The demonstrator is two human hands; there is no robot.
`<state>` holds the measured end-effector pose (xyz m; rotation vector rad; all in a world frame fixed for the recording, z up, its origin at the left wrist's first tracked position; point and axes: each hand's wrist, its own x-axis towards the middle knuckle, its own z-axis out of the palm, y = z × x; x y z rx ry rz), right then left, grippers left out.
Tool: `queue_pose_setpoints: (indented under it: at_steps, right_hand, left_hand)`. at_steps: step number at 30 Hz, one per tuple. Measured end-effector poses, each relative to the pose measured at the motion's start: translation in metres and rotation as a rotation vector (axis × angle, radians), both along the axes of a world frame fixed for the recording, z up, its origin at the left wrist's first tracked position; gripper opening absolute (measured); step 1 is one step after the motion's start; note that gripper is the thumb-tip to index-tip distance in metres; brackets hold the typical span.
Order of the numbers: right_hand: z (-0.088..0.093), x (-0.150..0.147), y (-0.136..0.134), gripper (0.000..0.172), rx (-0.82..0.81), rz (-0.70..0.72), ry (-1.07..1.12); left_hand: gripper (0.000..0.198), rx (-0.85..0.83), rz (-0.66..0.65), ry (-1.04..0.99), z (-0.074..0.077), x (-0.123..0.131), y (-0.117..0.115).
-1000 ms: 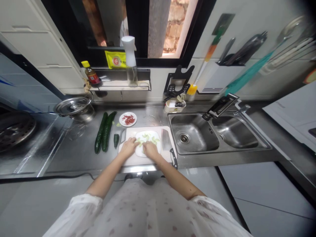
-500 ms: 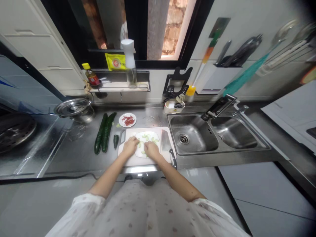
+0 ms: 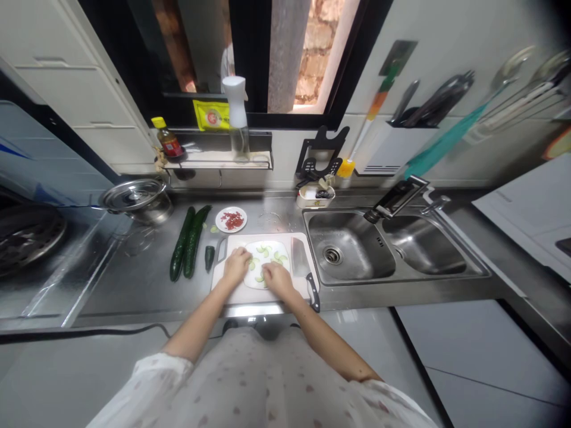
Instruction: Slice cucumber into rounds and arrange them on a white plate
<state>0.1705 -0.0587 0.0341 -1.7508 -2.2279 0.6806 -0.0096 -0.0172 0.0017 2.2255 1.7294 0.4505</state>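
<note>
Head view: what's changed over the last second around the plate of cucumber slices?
Very little. The right hand has drawn slightly back toward the near rim of the plate; the left hand stays at its left rim. Nothing was visibly picked up or let go. The cucumber slices, cleaver, whole cucumbers and chilli dish lie as before.

A home kitchen: steel double sink (image 3: 357, 252), pot (image 3: 136, 199), cutting board (image 3: 250, 291), hanging utensils (image 3: 437, 95).
</note>
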Motion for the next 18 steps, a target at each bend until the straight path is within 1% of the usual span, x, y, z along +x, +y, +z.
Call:
queue_pose_setpoints:
  at_steps: [3,6,10,13,15,18]
  right_hand:
    - [-0.002,0.003,-0.003,0.028,0.034,-0.021,0.058]
    - [-0.004,0.007,-0.006,0.027,0.058,-0.033,0.105]
    - [-0.003,0.014,-0.01,0.027,0.091,-0.05,0.162]
    - [-0.002,0.02,-0.013,0.027,0.108,-0.066,0.202]
    - [0.0,0.023,-0.013,0.027,0.11,-0.074,0.226]
    - [0.003,0.025,-0.014,0.028,0.105,-0.081,0.242]
  left_hand:
    - [0.028,0.04,0.089,-0.078,0.001,0.001,0.006]
    - [0.029,0.065,0.2,-0.145,0.003,-0.004,0.017]
    - [0.029,0.055,0.396,-0.188,0.006,-0.022,0.038]
    - [0.029,0.026,0.523,-0.156,0.006,-0.039,0.057]
    - [0.03,0.004,0.541,-0.123,0.005,-0.049,0.071]
    - [0.032,-0.058,0.516,-0.045,0.003,-0.059,0.091]
